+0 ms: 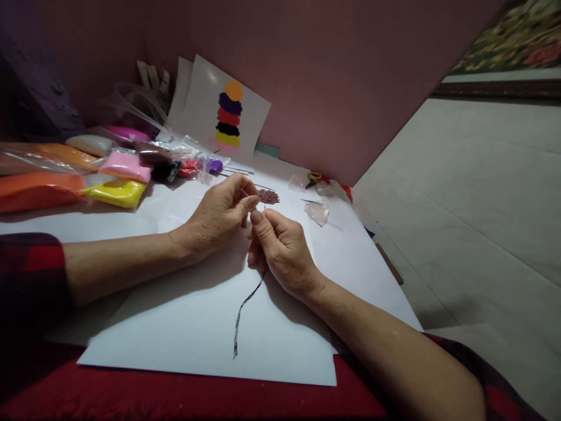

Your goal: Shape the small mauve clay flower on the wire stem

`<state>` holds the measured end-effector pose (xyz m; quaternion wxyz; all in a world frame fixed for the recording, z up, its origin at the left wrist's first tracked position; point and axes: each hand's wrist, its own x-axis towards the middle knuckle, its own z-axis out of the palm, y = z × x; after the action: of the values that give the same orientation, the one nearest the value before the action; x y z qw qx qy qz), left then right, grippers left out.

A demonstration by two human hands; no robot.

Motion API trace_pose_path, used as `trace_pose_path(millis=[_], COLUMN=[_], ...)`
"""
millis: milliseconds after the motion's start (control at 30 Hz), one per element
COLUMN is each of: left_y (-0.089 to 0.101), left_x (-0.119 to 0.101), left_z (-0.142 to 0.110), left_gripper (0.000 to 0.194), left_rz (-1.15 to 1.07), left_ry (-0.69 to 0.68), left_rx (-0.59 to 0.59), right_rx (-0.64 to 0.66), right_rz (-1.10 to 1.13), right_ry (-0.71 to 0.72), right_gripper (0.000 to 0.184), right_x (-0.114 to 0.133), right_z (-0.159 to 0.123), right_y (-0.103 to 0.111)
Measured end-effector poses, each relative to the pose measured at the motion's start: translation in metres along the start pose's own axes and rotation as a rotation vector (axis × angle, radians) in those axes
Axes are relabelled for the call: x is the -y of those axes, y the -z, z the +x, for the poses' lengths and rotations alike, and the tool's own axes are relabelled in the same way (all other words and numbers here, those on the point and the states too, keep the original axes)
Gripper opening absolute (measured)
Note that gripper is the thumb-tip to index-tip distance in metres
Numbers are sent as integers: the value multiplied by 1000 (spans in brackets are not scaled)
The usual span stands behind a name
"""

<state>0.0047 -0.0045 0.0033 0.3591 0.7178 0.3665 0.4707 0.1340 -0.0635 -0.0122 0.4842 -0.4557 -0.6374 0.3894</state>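
Right hand (284, 248) is closed in a pinch on a black cord (240, 310); I observe its free end trailing below that hand over white paper (188, 345). Left hand (214, 207) is positioned just beside it, thumb drawn in to the fingers; I cannot tell whether it grips anything. Brown fringed piece (269, 197) is located above the right hand, close beside the left. I register a yellow packet (116, 193) left of the left hand, and yellow-handled scissors (314, 176) beyond the right.
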Motion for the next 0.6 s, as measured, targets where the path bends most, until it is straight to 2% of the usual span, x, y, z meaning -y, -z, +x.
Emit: trace_pose_path(millis=[200, 333, 500, 600], left_y=[0, 1, 0, -1], left_x=[5, 7, 8, 6], left_z=[1, 1, 1, 1], left_gripper=[15, 13, 14, 11], left_rz=[11, 20, -78, -169], left_ry=[-20, -8, 3, 56], left_rx=[-24, -8, -4, 8], right_rx=[-1, -13, -135, -201], right_rz=[-7, 13, 69, 74], right_ry=[13, -6, -41, -59], right_gripper=[39, 39, 37, 32], right_x=[0, 1, 2, 1], right_z=[0, 0, 2, 4], right_y=[0, 0, 0, 0])
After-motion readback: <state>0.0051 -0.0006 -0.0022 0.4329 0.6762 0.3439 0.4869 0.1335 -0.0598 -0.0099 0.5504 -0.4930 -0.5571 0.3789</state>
